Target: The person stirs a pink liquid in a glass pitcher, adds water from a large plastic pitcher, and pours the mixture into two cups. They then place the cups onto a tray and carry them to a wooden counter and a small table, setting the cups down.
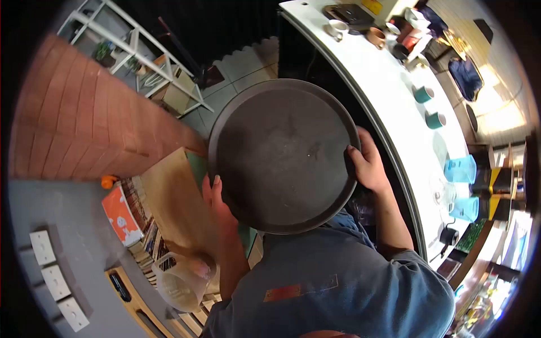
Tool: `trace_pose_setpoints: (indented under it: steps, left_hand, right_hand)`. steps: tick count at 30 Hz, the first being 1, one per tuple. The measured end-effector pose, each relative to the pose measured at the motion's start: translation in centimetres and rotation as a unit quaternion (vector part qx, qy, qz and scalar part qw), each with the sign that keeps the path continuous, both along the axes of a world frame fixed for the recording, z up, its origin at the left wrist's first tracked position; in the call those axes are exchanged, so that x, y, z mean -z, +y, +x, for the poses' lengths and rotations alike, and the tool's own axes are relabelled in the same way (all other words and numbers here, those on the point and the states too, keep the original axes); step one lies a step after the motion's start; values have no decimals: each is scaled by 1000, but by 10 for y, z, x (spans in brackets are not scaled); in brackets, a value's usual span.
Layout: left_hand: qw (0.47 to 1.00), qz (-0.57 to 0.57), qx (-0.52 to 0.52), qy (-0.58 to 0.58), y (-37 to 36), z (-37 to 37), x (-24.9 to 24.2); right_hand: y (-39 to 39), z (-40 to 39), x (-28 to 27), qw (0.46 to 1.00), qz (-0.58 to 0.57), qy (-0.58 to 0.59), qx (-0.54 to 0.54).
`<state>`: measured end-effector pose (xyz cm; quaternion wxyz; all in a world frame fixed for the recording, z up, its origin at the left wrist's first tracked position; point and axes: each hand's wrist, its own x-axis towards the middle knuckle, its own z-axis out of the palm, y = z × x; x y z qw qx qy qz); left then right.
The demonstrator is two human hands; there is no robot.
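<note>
A large round dark tray [282, 158] is held in front of my body, its inner face toward the camera with faint marks on it. My right hand [369, 163] grips the tray's right rim, thumb over the edge and fingers behind. At the lower left rim, my left hand [217, 203] holds the tray, with some fingertips showing at the edge and the rest behind it. Nothing lies on the tray.
A long white counter [389, 96] curves along the right, bearing cups, teal cups [435, 120] and blue jugs [461, 169]. A wooden surface [174, 197] and a plastic jug [180, 281] are at left, near a brick wall [84, 118]. A white shelf frame [135, 53] stands behind.
</note>
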<state>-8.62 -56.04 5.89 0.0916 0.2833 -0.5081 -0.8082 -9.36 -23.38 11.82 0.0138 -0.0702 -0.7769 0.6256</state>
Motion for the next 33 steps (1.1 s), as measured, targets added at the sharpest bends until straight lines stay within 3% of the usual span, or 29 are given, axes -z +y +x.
trace_pose_setpoints:
  steps: [1,4,11,13,14,15,18,24,29,33]
  left_hand:
    - [1000,-5,10,1,14,-2,-7]
    - [972,-168,156,57,51,-16,-23]
    - [952,-173,240,75,170,-60,-19]
    - [949,-155,265,75,204,-78,-16]
    - [948,-131,278,78,222,-87,-15]
    - [944,-136,289,80,239,-94,-15]
    - [924,-214,311,59,282,-113,-17]
    - [910,-232,344,23,336,-138,0]
    - [909,-181,374,14,364,-151,2]
    - [898,-150,410,44,363,-178,31]
  right_hand:
    - [7,12,-5,999,-3,20,42]
    - [53,36,7,996,15,-29,82]
    - [156,61,39,985,-37,-31,165]
    - [186,62,45,983,31,-25,180]
    - [199,64,43,970,139,-19,198]
    - [214,65,49,969,133,-20,209]
    - [248,66,72,940,258,-31,219]
    - [280,67,74,918,303,-91,240]
    - [289,62,78,892,342,-109,274]
    - [288,54,80,875,369,-124,287]
